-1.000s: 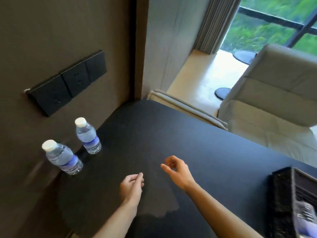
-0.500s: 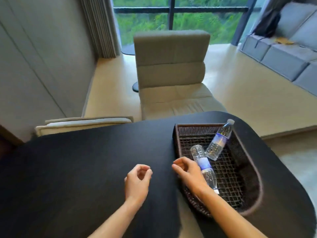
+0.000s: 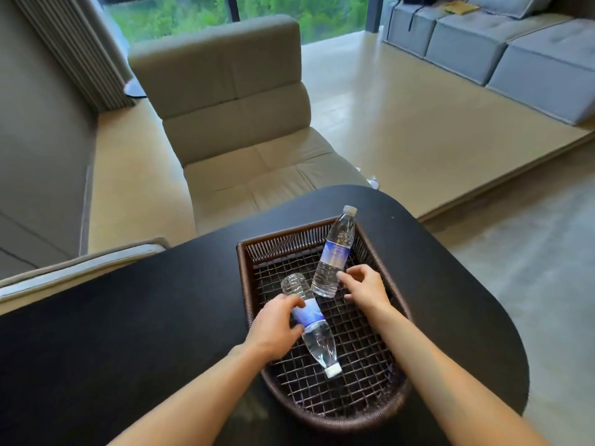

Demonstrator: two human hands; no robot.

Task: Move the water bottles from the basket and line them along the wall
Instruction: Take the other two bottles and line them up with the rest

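Observation:
A dark woven basket (image 3: 383, 413) stands on the black table (image 3: 128, 333). Two clear water bottles with blue labels are inside it. The near bottle (image 3: 317, 336) lies flat with its white cap toward me, and my left hand (image 3: 273, 326) wraps around its labelled middle. The far bottle (image 3: 336, 252) leans against the basket's back rim, cap up. My right hand (image 3: 365, 288) is beside its base with fingers apart, touching it or just short of it. The wall and the bottles along it are out of view.
A beige chair (image 3: 238, 123) stands just beyond the table. Grey sofa modules (image 3: 502, 40) sit on a raised floor at the back right. A second chair's edge (image 3: 80, 265) shows at the left. The table's rounded end (image 3: 483, 300) lies to the right.
The view swung from the wall with two upright bottles over to the basket. Both hands moved into the basket; my left hand closed around the near bottle and my right reached the far one.

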